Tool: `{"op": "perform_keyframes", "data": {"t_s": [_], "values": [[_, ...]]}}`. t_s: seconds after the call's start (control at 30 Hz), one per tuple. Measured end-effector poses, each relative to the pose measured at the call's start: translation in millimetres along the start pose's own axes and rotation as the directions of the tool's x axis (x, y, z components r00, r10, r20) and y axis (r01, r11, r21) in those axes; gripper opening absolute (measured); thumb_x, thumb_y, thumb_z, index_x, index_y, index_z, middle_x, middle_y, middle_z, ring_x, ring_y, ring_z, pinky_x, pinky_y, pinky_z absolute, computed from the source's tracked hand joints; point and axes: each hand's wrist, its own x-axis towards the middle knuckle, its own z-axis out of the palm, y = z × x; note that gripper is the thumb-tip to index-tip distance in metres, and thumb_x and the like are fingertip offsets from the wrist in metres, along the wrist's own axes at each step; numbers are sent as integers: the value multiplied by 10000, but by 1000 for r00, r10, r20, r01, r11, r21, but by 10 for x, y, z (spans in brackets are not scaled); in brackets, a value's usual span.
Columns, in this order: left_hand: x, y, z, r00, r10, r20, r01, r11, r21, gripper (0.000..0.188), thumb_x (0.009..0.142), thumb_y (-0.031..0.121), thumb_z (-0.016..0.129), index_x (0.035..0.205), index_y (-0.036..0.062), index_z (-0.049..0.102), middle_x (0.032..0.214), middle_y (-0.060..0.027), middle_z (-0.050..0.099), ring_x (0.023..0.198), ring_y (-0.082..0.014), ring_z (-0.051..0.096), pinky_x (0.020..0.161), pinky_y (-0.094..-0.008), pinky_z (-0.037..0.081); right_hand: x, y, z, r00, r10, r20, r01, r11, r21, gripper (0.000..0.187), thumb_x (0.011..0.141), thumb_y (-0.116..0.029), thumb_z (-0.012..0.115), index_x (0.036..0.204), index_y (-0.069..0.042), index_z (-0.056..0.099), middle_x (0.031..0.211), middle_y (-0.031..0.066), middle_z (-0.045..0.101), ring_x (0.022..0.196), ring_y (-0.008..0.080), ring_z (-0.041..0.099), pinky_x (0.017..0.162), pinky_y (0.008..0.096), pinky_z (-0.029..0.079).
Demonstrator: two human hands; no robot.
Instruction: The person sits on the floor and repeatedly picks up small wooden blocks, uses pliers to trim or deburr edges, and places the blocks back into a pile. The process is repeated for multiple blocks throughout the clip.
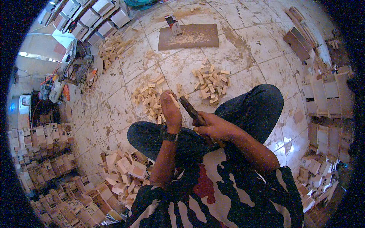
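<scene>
My left hand [170,114], with a dark band at its wrist, is raised in front of my crossed legs. Its fingers are closed on a small pale wooden block [175,102]. My right hand [216,126] is wrapped round a long dark tool [190,109], whose exact kind I cannot make out. The tool's far end points up and left, close to the block; whether they touch is unclear. Beyond my left hand lies a heap of small wooden blocks [149,95]. A second heap of blocks [212,83] lies to the right of it, past the tool.
A brown board [201,36] strewn with shavings lies ahead, with a small box [173,25] standing on it. More blocks [112,49] are piled far left. Stacked wooden pieces [49,167] line the left side, others [329,95] the right. Power tools and cables [57,89] sit at left.
</scene>
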Motion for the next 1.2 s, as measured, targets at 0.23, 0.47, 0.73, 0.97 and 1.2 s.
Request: {"op": "perform_keyframes", "data": {"t_s": [0.23,0.47,0.73,0.97,1.2], "values": [[-24,104,64,955,295,11,-281,897,341,327,1003,303,294,930,44,479,819,-32,450,760,-128,424,710,-263,368,-12,-26,4,1000,0,3,1,1000,-23,377,830,-176,608,1120,10,456,904,52,549,804,137,515,703,295,459],[-8,86,89,924,381,22,-372,886,276,341,1003,306,287,874,43,463,773,-25,427,683,-122,378,640,-261,347,-80,-109,-59,987,15,159,-53,970,236,340,826,-164,611,1095,-14,467,899,24,531,801,121,499,712,278,445],[19,126,52,884,455,106,-466,842,274,315,999,275,304,877,30,457,764,-38,440,657,-115,386,597,-265,351,-53,-82,-42,995,32,97,-46,987,154,393,800,-123,601,1138,-25,427,890,32,529,789,119,514,705,269,450],[-22,175,81,888,446,114,-459,837,297,307,998,271,312,886,26,460,744,-45,448,632,-118,385,565,-264,349,-50,-10,-18,998,-39,-48,32,990,-139,456,787,-87,582,1187,0,381,903,85,548,807,208,547,718,340,472],[7,13,107,953,298,55,-301,913,276,326,997,299,325,880,25,460,741,-50,449,627,-129,395,566,-278,361,-88,-30,14,987,-81,-139,45,969,-245,466,759,-47,550,1180,2,354,880,182,535,828,308,565,737,390,461]]}}
